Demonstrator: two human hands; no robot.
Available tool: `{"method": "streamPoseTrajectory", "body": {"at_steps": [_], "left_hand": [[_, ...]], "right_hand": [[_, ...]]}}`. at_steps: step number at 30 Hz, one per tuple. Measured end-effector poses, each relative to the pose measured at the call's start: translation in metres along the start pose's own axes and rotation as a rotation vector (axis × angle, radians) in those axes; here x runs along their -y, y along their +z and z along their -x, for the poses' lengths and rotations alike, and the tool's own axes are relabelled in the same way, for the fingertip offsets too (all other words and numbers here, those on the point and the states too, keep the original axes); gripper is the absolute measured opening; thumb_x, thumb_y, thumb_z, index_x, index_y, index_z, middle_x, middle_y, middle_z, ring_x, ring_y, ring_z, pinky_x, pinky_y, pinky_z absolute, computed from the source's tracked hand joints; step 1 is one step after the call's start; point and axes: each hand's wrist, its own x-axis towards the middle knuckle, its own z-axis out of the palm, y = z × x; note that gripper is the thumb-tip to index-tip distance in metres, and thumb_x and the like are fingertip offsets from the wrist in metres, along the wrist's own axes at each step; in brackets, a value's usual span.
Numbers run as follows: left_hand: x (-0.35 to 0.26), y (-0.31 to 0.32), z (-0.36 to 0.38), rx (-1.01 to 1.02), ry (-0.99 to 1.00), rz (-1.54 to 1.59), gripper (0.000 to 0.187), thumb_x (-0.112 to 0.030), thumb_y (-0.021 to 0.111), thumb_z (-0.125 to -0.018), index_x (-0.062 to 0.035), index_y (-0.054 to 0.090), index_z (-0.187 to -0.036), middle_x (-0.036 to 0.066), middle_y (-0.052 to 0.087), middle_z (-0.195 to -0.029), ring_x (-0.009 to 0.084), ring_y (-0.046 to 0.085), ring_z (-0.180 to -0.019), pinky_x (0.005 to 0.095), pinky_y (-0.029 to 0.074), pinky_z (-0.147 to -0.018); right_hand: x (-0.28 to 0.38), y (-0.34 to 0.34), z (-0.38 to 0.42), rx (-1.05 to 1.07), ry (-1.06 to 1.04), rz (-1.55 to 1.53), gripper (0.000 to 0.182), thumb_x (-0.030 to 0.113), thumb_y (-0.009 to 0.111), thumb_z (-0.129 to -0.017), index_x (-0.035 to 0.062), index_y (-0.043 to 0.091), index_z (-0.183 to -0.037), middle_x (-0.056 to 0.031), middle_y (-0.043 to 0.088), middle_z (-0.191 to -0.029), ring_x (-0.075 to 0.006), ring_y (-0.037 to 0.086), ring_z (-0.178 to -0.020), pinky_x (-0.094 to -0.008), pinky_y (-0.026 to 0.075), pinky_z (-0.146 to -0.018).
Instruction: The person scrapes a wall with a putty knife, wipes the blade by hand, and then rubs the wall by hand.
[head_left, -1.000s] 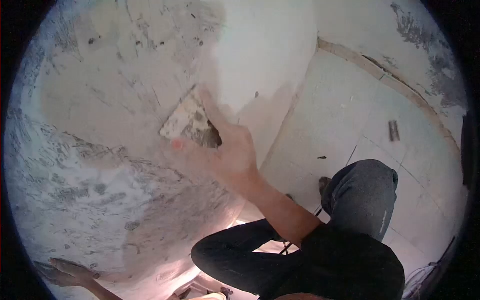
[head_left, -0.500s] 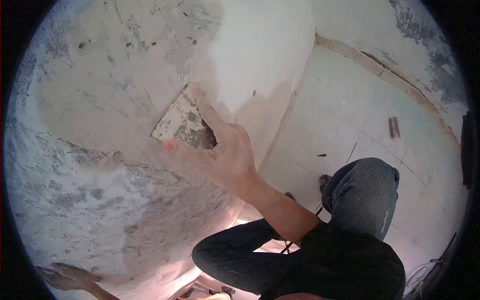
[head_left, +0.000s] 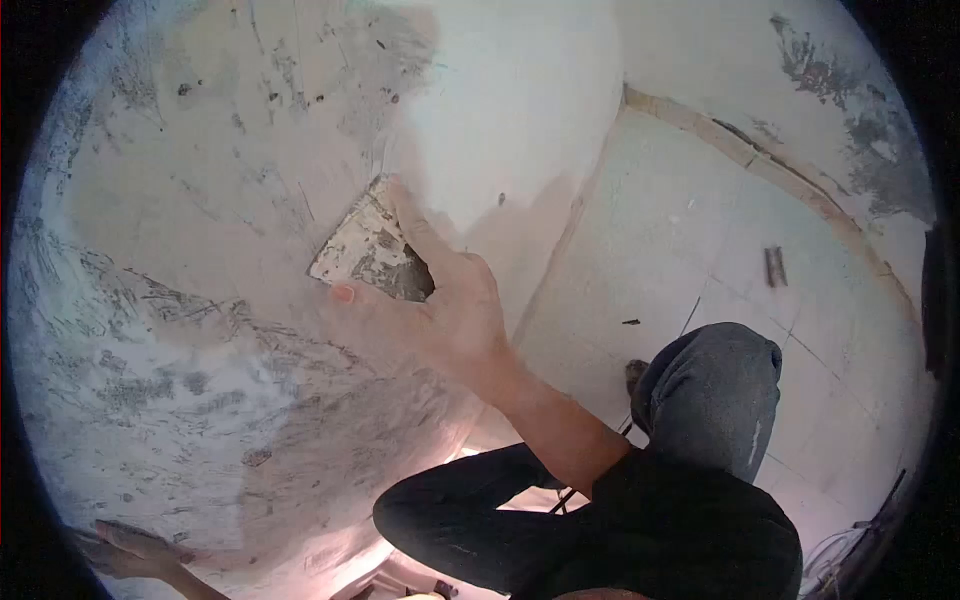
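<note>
A worn, plaster-spotted scraper blade (head_left: pixel 372 245) lies against the wall surface (head_left: pixel 220 190) near the middle of the view. My right hand (head_left: pixel 450 300) is closed on it, with the thumb and a finger spread along its two sides. The blade's wide edge faces up and left, and my palm hides its rear end. At the lower left edge, my left hand (head_left: pixel 135 553) rests near the wall with its fingers stretched out. A dark, unclear patch borders those fingers.
Pale floor tiles (head_left: pixel 700 230) with a short brown piece (head_left: pixel 775 267) and a small dark scrap (head_left: pixel 631 322) lie to the right. A ledge (head_left: pixel 740 145) edges the floor. My bent legs (head_left: pixel 710 400) are below, and cables (head_left: pixel 835 555) lie at the lower right.
The view has shifted slightly, so the floor and legs appear a little farther left. My right hand and the scraper have moved slightly down in view. The grip looks the same.
</note>
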Motion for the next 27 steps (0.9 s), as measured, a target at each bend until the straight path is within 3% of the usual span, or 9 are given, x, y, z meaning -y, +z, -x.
{"method": "streamPoseTrajectory", "body": {"at_steps": [4,10,12,16,18,19,21,24,27], "left_hand": [[0.002,0.005,0.015,0.023,-0.147,0.046,0.077,-0.061,0.037,-0.099,0.001,0.041,-0.144,0.026,0.044,-0.144,0.0438,0.043,-0.13,0.0543,0.033,-0.108],[-0.006,-0.002,0.001,0.044,0.003,-0.067,0.078,-0.058,0.035,-0.099,0.0084,0.04,-0.141,0.034,0.044,-0.138,0.0468,0.049,-0.123,0.0551,0.042,-0.101],[-0.009,-0.007,0.002,0.036,-0.011,-0.055,0.079,-0.059,0.035,-0.099,0.0088,0.042,-0.139,0.033,0.046,-0.135,0.047,0.051,-0.122,0.0552,0.041,-0.1],[0.001,0.002,0.005,0.058,-0.057,-0.119,0.075,-0.056,0.039,-0.099,0.012,0.053,-0.126,0.035,0.057,-0.119,0.0469,0.058,-0.11,0.0543,0.046,-0.091],[0.003,-0.004,-0.002,-0.032,0.076,-0.257,0.072,-0.054,0.041,-0.099,0.0132,0.057,-0.119,0.035,0.06,-0.112,0.0473,0.06,-0.104,0.0539,0.048,-0.086],[-0.001,-0.007,-0.001,0.015,0.051,-0.15,0.07,-0.053,0.042,-0.099,0.0134,0.058,-0.117,0.036,0.06,-0.11,0.0481,0.06,-0.101,0.0531,0.049,-0.084],[-0.005,-0.003,0.006,0.045,-0.003,-0.033,0.069,-0.052,0.043,-0.099,0.0137,0.059,-0.115,0.037,0.06,-0.109,0.049,0.061,-0.099,0.0524,0.049,-0.082],[-0.007,-0.001,0.009,0.12,-0.239,-0.013,0.071,-0.056,0.039,-0.099,0.0034,0.052,-0.135,0.029,0.055,-0.132,0.0458,0.054,-0.118,0.0538,0.042,-0.098],[0.021,0.005,0.014,0.068,-0.1,0.015,0.071,-0.057,0.04,-0.099,0.0032,0.051,-0.136,0.029,0.051,-0.136,0.0444,0.05,-0.123,0.0548,0.04,-0.1]], "right_hand": [[0.007,-0.007,-0.009,0.019,0.086,-0.071,0.089,0.034,0.082,-0.08,-0.0073,0.037,-0.145,-0.022,0.065,-0.12,-0.0208,0.065,-0.107,-0.0301,0.048,-0.092],[-0.005,0.002,-0.013,-0.046,-0.018,-0.019,0.089,0.036,0.081,-0.08,-0.0066,0.038,-0.145,-0.0203,0.067,-0.113,-0.0193,0.066,-0.1,-0.0283,0.05,-0.086],[-0.012,0.007,-0.006,-0.11,-0.073,0.118,0.098,0.061,0.071,-0.079,-0.0031,0.038,-0.146,-0.0191,0.071,-0.086,-0.0265,0.068,-0.065,-0.0339,0.054,-0.062],[-0.007,0.003,-0.006,-0.135,-0.19,0.182,0.097,0.059,0.071,-0.08,-0.0019,0.037,-0.147,-0.0187,0.07,-0.084,-0.0281,0.067,-0.063,-0.0344,0.054,-0.063],[0.013,-0.013,-0.016,0.054,0.143,0.126,0.088,0.035,0.079,-0.081,-0.0055,0.036,-0.146,-0.0207,0.069,-0.108,-0.0211,0.069,-0.096,-0.0278,0.051,-0.083],[0.007,-0.009,-0.009,0.056,0.148,0.133,0.088,0.035,0.079,-0.081,-0.0055,0.036,-0.146,-0.0207,0.069,-0.108,-0.0211,0.069,-0.096,-0.0278,0.051,-0.083],[-0.006,-0.001,0.001,-0.053,-0.041,0.043,0.088,0.034,0.079,-0.081,-0.004,0.036,-0.147,-0.021,0.07,-0.104,-0.0214,0.07,-0.091,-0.0275,0.052,-0.077],[0.0,-0.005,-0.014,-0.041,0.03,0.171,0.088,0.036,0.079,-0.081,-0.0037,0.036,-0.147,-0.0207,0.07,-0.101,-0.0217,0.071,-0.085,-0.028,0.053,-0.073],[-0.01,-0.001,-0.006,-0.093,-0.054,0.142,0.092,0.039,0.08,-0.079,-0.0045,0.036,-0.147,-0.0198,0.071,-0.097,-0.0218,0.071,-0.083,-0.0289,0.053,-0.073]]}}
